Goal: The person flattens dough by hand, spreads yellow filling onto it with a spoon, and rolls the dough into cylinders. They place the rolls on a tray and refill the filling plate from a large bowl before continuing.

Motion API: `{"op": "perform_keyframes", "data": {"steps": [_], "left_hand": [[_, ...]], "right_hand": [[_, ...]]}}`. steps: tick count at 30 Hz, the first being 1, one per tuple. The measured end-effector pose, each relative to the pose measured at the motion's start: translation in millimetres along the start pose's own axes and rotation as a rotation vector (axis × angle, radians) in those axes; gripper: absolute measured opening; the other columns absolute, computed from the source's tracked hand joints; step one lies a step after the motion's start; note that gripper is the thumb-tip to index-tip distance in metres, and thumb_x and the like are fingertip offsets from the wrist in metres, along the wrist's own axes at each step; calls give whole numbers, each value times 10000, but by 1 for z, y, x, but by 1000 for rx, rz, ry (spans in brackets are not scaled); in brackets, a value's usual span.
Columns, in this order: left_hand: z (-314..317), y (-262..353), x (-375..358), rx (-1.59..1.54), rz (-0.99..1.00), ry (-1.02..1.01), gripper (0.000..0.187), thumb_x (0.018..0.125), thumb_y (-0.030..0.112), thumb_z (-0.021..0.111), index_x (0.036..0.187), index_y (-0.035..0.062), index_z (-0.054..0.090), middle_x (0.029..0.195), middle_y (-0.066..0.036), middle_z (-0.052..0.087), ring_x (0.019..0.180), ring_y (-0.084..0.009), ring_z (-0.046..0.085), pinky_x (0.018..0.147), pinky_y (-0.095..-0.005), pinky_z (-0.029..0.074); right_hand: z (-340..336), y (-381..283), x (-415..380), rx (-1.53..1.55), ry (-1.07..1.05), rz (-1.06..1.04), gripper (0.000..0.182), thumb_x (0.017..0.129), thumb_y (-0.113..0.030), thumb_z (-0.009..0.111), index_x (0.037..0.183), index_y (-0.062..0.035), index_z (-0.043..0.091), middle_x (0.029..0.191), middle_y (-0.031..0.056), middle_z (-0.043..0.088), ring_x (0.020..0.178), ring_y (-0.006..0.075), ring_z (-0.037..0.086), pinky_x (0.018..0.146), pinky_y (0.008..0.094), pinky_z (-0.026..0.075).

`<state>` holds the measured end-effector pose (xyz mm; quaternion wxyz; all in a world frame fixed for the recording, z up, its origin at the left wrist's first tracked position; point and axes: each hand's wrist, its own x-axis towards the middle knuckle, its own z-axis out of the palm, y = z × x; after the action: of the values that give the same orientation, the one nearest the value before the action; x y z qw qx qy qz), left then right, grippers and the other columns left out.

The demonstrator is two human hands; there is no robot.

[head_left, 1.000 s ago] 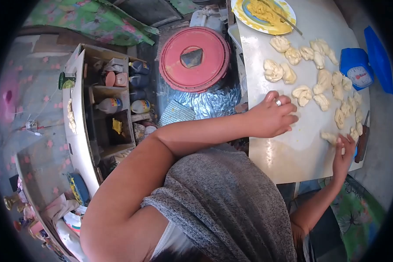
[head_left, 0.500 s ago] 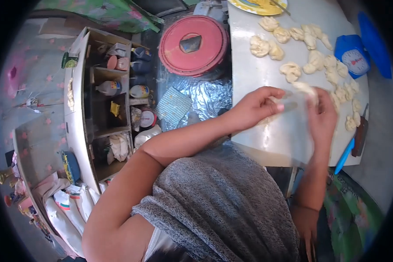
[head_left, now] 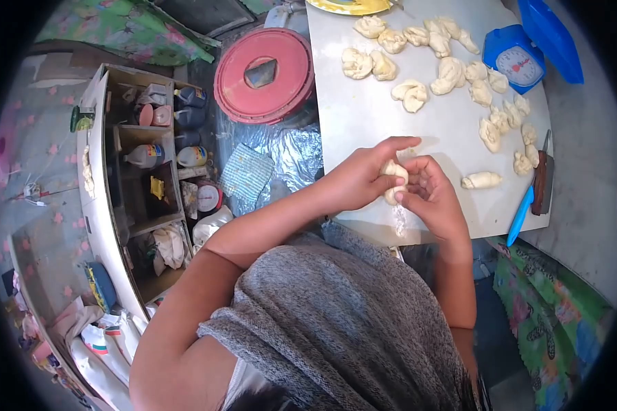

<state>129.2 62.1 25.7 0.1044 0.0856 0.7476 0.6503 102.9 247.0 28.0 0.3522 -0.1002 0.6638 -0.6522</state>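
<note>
A pale piece of dough (head_left: 395,171) is held between my two hands near the table's front edge. My left hand (head_left: 368,177) pinches it from the left, with the index finger stretched out above. From the right, my right hand (head_left: 433,195) closes thumb and curled fingers on the same piece, partly hiding its shape. A smooth dough roll (head_left: 482,180) lies to the right of my right hand. Beyond my hands, several shaped dough pieces (head_left: 410,94) rest on the white table (head_left: 349,116). A streak of flour (head_left: 400,221) shows just below my hands.
A blue kitchen scale (head_left: 517,65) stands at the back right. Near the right edge lie a knife with a brown handle (head_left: 543,181) and a blue-handled tool (head_left: 520,218). A yellow-smeared plate (head_left: 349,7) is at the back; a red-lidded tub (head_left: 264,75) stands left of the table.
My hands have come together; the right moved in from the right, where it held a blurred dough strip. The dough is now a compact piece between both hands. The camera view has shifted.
</note>
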Motion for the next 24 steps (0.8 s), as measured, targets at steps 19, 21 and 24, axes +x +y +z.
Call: {"op": "perform_keyframes", "data": {"steps": [19,21,24], "left_hand": [[-14,-33,-9,705,204,230,229,820,163,665,1036,99,623,1082,-53,635,1025,-256,576,879,-383,413],[-16,-33,-13,797,217,171,324,845,259,636,1141,127,616,1248,-43,589,1162,-225,530,908,-406,394],[-17,-33,-23,952,200,98,475,871,397,575,1270,141,560,1390,-39,488,1294,-202,427,949,-462,359]], "right_hand": [[22,35,10,-1350,-45,-417,584,868,-280,593,1375,-38,436,1405,191,429,1373,304,310,1140,492,185],[27,36,2,-1373,-108,-372,669,857,-379,598,1393,-28,403,1444,194,377,1418,291,225,1147,528,116],[19,44,-10,-1382,-209,-359,734,859,-469,563,1415,-30,369,1490,196,300,1441,285,150,1146,548,69]]}}
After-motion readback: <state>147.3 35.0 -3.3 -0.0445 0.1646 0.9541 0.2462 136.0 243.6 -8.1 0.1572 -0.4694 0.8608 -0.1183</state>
